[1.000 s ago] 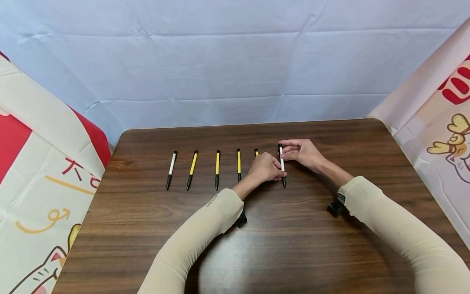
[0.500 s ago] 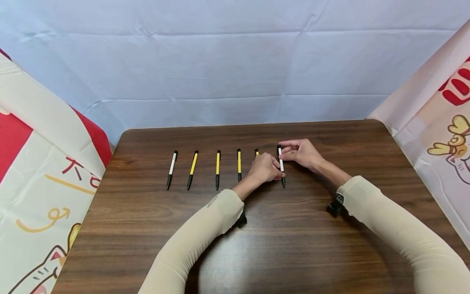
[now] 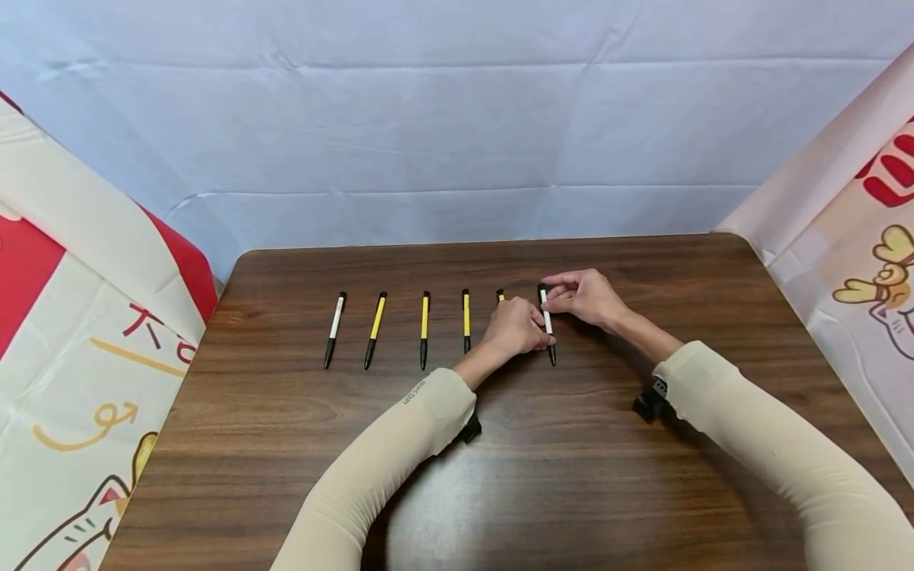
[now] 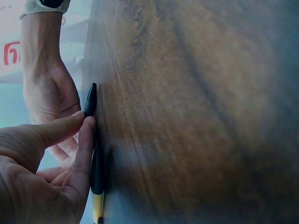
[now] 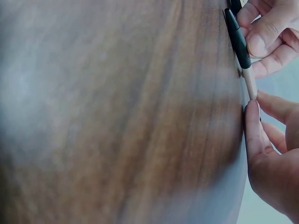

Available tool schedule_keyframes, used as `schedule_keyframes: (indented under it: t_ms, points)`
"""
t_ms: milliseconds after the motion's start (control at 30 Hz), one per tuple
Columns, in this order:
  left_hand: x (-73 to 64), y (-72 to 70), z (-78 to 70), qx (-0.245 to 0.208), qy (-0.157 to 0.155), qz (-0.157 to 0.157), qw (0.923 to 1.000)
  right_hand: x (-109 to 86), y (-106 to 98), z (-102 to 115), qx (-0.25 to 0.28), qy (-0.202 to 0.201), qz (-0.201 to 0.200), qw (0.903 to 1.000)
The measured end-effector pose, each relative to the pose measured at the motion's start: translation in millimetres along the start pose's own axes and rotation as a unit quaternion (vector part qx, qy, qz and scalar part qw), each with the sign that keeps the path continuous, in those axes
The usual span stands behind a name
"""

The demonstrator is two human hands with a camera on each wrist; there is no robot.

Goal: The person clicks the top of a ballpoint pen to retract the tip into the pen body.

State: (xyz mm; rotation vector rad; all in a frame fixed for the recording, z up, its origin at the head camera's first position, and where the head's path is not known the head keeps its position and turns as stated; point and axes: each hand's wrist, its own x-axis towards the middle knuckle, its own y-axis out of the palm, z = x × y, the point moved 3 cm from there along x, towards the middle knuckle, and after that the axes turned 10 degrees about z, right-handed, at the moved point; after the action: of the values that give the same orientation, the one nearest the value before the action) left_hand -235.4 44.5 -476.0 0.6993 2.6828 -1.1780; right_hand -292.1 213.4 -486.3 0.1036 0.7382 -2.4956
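A white pen [image 3: 547, 322] with black ends lies at the right end of a row, its tip toward the person. My left hand [image 3: 511, 327] pinches its black grip between thumb and finger, close above the wood. Higher up, my right hand [image 3: 589, 298] pinches the white barrel near the clicker end; the right wrist view shows those fingertips around the barrel [image 5: 250, 84]. Partly covered by the left hand is a yellow pen [image 3: 501, 295]; its black grip [image 4: 97, 172] shows in the left wrist view.
Left of the hands, spaced side by side on the brown wooden table [image 3: 528, 492], lie a yellow pen [image 3: 466, 316], another yellow pen [image 3: 424, 321], a third yellow pen [image 3: 377, 321] and a white pen [image 3: 336, 319]. A pale cloth [image 3: 457, 127] hangs behind the table.
The clicker end of the held white pen has shifted slightly left and toward the person. Both hands keep their grip and hardly move; the other pens lie as before.
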Motion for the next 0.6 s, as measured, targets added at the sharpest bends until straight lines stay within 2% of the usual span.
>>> schedule_keyframes:
  t_ms: [600]
  points:
    - [-0.3, -2.2, 0.8, 0.034, 0.005, -0.008, 0.9994, -0.2, 1.5, -0.5, -0.037, 0.005, -0.018, 0.9992]
